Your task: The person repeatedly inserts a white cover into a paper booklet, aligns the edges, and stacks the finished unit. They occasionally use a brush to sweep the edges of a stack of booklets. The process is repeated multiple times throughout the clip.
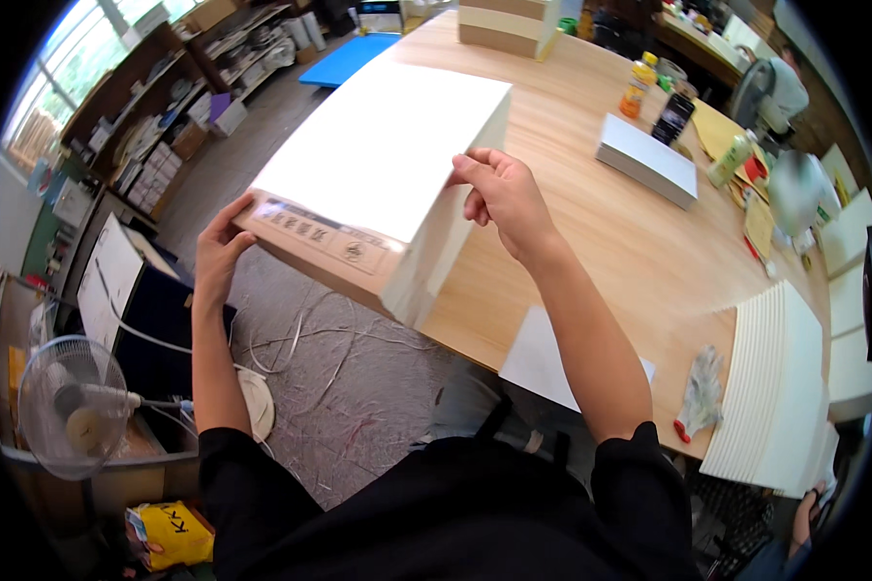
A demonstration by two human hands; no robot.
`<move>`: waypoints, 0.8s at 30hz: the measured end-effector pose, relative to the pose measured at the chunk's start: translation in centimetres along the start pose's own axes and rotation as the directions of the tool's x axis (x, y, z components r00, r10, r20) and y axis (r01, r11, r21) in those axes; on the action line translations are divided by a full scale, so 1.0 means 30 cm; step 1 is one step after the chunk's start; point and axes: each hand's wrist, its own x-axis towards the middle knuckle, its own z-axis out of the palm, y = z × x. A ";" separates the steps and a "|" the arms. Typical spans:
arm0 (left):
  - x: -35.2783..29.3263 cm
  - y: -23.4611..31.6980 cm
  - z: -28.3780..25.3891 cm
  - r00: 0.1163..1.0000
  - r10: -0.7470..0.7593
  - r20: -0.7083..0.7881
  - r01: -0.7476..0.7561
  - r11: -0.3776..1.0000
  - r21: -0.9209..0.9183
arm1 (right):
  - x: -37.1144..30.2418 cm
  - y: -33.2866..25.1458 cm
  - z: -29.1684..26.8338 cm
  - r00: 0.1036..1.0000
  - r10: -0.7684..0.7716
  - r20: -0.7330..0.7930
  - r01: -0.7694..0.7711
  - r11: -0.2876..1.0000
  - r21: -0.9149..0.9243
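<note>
A large box-like block (378,145) with a bright white top lies at the left edge of the wooden table, partly out over the floor. Its near side is brown with dark print; its right side is pale. My left hand (225,247) grips the near left corner, thumb against the brown side and fingers at the top edge. At the right upper edge, my right hand (499,194) pinches with thumb and forefinger, its other fingers curled. Whether a loose sheet or flap is in that pinch, I cannot tell.
On the table (572,252) stand a stack of white paper (647,160), drink bottles (638,85), a phone (673,118), a glove (700,392) and a fanned stack of white boards (770,387). A white sheet (543,363) lies near me. A fan (73,407) and cables are at left.
</note>
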 end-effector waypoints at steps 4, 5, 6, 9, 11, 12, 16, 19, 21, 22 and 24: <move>-0.013 -0.018 -0.062 0.997 0.077 0.013 -0.078 0.993 0.083 | -0.324 -0.021 -0.134 0.956 -0.157 -0.249 0.136 0.986 -0.100; -0.029 0.015 -0.085 0.984 0.173 0.035 -0.176 0.977 0.121 | -0.437 -0.005 -0.195 0.954 -0.119 -0.275 0.095 0.990 -0.100; -0.031 0.072 -0.068 0.960 0.271 -0.073 -0.231 0.910 0.344 | -0.561 0.005 -0.269 0.941 -0.088 -0.327 0.056 0.993 -0.108; -0.002 0.287 0.092 0.714 0.621 -0.323 -0.513 0.778 0.362 | -0.902 0.105 -0.489 0.672 -0.230 -0.704 -0.032 0.940 -0.339; -0.046 0.428 0.276 0.580 0.715 -0.390 -0.739 0.663 0.116 | -1.093 0.169 -0.631 0.484 -0.533 -0.695 -0.463 0.518 -0.719; -0.075 0.504 0.487 0.563 0.803 -0.197 -0.826 0.555 -0.100 | -1.156 0.196 -0.679 0.514 -0.546 -0.662 -0.529 0.405 -0.746; -0.203 0.732 1.357 0.547 0.775 0.316 -0.541 0.616 -0.573 | -1.292 0.301 -0.741 0.620 -0.578 -0.530 -0.581 0.116 -0.806; -0.347 0.893 1.824 0.418 0.679 0.603 -0.386 0.734 -0.559 | -1.284 0.321 -0.732 0.635 -0.606 -0.478 -0.493 0.158 -0.855; -0.439 0.930 2.066 0.136 0.751 0.646 -0.523 0.609 -0.597 | -1.304 0.277 -0.694 0.588 -0.551 -0.592 -0.532 0.288 -0.796; -0.487 0.946 2.160 0.058 0.830 0.554 -0.591 0.477 -0.651 | -1.336 0.244 -0.667 0.575 -0.583 -0.574 -0.521 0.280 -0.807; -0.560 0.986 2.273 -0.063 0.911 0.407 -0.637 0.277 -0.719 | -1.388 0.160 -0.593 0.562 -0.639 -0.526 -0.486 0.260 -0.835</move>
